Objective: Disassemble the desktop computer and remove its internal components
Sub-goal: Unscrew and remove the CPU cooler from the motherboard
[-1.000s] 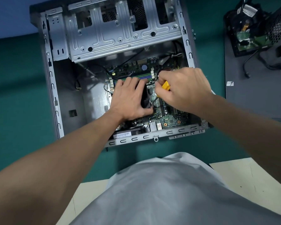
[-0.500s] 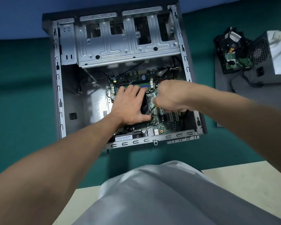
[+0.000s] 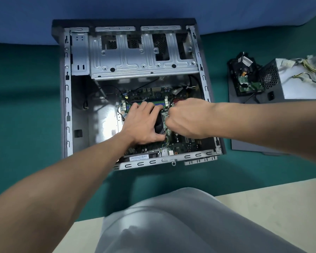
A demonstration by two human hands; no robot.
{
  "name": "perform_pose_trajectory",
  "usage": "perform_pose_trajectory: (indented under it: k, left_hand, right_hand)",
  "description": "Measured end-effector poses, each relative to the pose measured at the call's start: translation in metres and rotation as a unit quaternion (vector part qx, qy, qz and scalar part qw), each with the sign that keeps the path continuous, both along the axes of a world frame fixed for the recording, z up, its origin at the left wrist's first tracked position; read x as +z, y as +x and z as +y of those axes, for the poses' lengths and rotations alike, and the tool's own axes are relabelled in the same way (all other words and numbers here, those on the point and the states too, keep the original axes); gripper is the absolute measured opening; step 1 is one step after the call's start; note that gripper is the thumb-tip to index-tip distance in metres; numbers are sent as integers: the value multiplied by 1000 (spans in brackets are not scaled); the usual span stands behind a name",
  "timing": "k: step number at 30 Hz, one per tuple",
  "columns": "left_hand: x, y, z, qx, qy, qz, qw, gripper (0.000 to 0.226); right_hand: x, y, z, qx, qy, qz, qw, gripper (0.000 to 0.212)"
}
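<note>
The open desktop case [image 3: 67, 106] lies on the green tabletop [image 3: 26, 106], with its drive cage [image 3: 135, 59] at 12 o'clock and its motherboard [image 3: 182, 145] toward 5 o'clock. The left hand [image 3: 142, 125] rests flat, fingers spread, on the black cooler fan [image 3: 159, 125]. Just at its 3 o'clock the right hand [image 3: 188, 119] is curled over the board; I cannot tell whether it holds anything. A power supply [image 3: 290, 83] sits outside the case at 3 o'clock.

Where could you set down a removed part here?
Free: green mat left of the case; mat strip between case and grey panel; bare case floor left of the motherboard. Crowded: the motherboard, under left hand and right hand, and the panel's far end, holding drive and power supply.
</note>
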State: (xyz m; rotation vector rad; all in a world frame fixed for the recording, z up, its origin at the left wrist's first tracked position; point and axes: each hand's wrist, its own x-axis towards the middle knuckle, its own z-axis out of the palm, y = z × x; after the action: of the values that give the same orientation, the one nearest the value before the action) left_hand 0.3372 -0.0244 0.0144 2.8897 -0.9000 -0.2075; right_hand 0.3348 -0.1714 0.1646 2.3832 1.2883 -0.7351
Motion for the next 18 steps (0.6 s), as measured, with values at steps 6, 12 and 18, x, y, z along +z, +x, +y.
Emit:
perform_pose_trajectory:
  k: [6, 12, 18]
  left_hand:
    - [0, 1, 3, 3, -3, 7, 1000, 95]
    - [-1, 1, 2, 6, -9, 21, 1000, 97]
    - [0, 2, 3, 7, -15, 30, 999, 97]
  right_hand:
    - [-14, 15, 12, -658, 87, 201, 720, 28]
    - [-11, 11, 17, -491, -21, 136, 860, 21]
    - [0, 2, 12, 28, -84, -52, 995, 26]
